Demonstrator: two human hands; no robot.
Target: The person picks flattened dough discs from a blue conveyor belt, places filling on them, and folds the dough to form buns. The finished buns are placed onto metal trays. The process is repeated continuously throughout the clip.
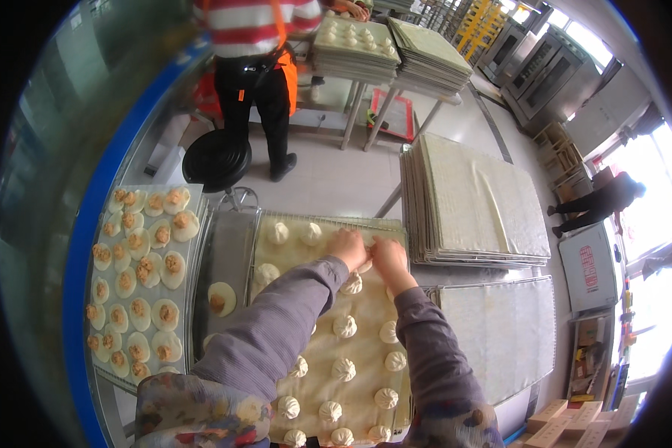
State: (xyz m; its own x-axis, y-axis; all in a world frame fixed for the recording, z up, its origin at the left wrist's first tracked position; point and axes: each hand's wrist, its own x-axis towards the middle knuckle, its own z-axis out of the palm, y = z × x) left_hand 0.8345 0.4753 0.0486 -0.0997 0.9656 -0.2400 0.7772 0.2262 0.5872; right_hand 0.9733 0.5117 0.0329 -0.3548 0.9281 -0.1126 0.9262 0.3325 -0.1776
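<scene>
My left hand (346,249) and my right hand (389,261) meet over the far part of a cloth-lined tray (315,351). Both are closed, with fingers pinched together on a pale dough bun (364,266), mostly hidden beneath them. Rows of white pleated buns (344,326) rest on the tray, and one pleated bun (352,284) lies just nearer than my hands. My left forearm covers part of the tray's left side. Left of it sits a flat dough round with filling (221,299).
At left, a board (103,291) carries several filled dough rounds. Stacked cloth-covered trays (478,198) stand at right, with another cloth-covered tray (496,336) nearer. A black stool (216,159) and a person in a striped top (250,26) are ahead; another person (601,201) is far right.
</scene>
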